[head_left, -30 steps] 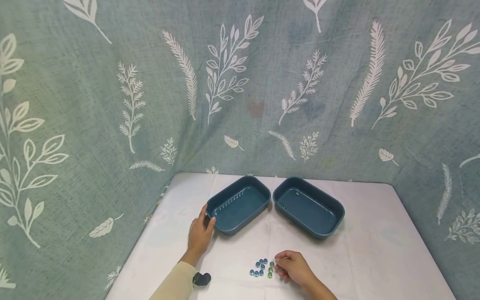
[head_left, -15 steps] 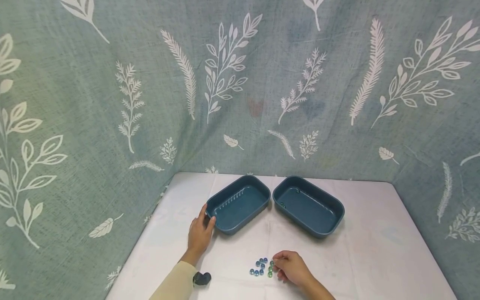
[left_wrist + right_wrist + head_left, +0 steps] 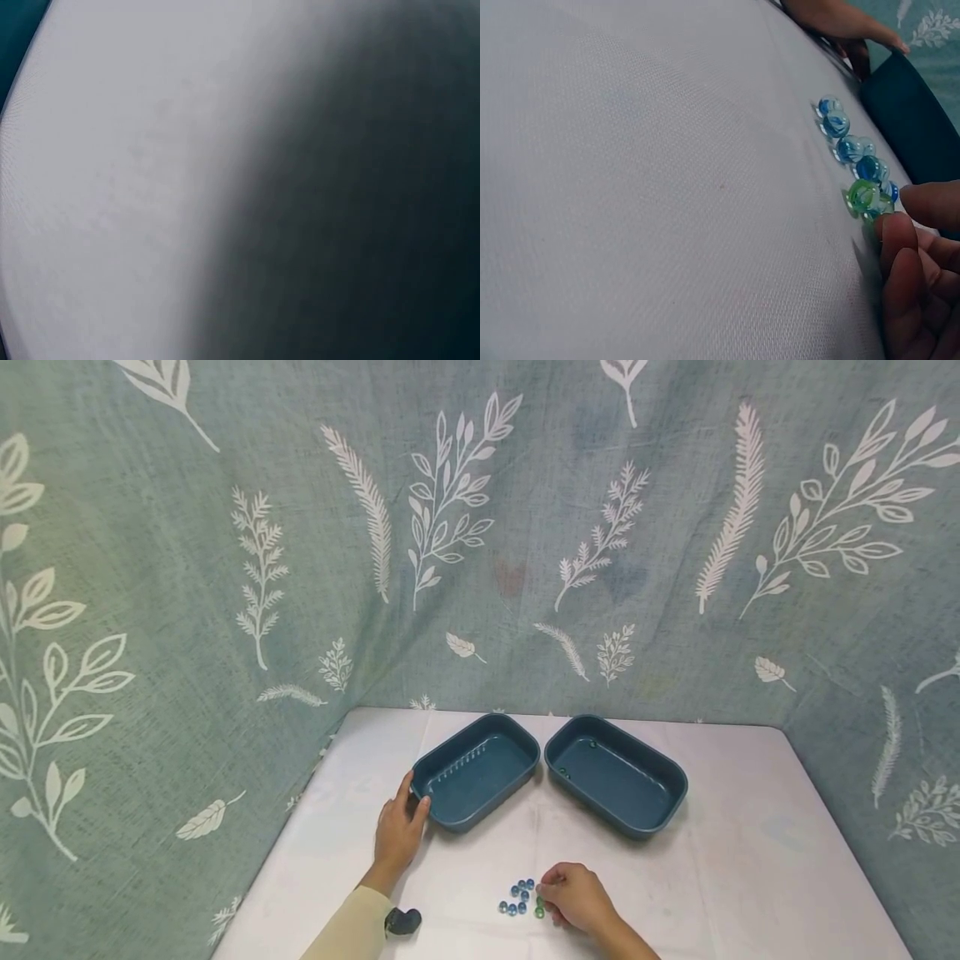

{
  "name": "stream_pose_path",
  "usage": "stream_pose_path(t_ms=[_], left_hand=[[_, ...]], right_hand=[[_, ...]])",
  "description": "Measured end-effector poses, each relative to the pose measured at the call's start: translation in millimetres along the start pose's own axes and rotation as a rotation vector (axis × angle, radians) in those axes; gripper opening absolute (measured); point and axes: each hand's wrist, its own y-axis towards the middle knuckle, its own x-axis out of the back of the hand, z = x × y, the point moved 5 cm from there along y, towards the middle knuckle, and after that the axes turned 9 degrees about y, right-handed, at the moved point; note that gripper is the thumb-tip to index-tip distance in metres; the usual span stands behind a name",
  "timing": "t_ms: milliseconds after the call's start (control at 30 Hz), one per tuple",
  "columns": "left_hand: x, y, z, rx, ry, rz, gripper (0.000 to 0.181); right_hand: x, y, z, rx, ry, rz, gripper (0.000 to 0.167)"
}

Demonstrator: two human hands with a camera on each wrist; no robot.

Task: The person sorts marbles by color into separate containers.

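In the head view my left hand rests against the left end of a blue rectangular bin, its thumb and fingers extended to the rim. My right hand reaches down to a short row of green marbles. Its thumb and forefinger are at the far end of that row and cover part of it. The right wrist view has the fingertips close to the green marbles; whether a marble is pinched is hidden. Several blue marbles lie just left of the green ones.
A second blue bin stands at the back right, with a few green marbles inside. Beneath everything is a white cloth. Leaf-patterned fabric hangs behind and along both sides. The left wrist view is mostly blurred.
My right hand has moved slightly left, onto the far end of the green row, and now covers the farthest green marble. My left hand stays at the bin.
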Motion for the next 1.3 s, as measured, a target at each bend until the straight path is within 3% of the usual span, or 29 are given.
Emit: stream_pose_path(t_ms=[467,633,800,1300], left_hand=[[0.4,0.6,-0.7,-0.01,-0.011,-0.006,0.063],[0.5,0.2,0.1,0.016,-0.005,0.025,0.063],[-0.4,0.3,0.7,0.004,-0.011,0.001,0.063],[0.0,0.4,1.6,0.018,-0.002,0.016,0.064]], right_hand=[[0.5,-0.9,2.8,0.048,-0.027,-0.02,0.005],[1.4,-1.8,0.6,0.034,0.001,-0.005,0.006],[3.8,-2.1,-0.4,0.038,0.038,0.01,0.005],[29.2,2.3,-5.4,0.005,0.122,-0.026,0.007]])
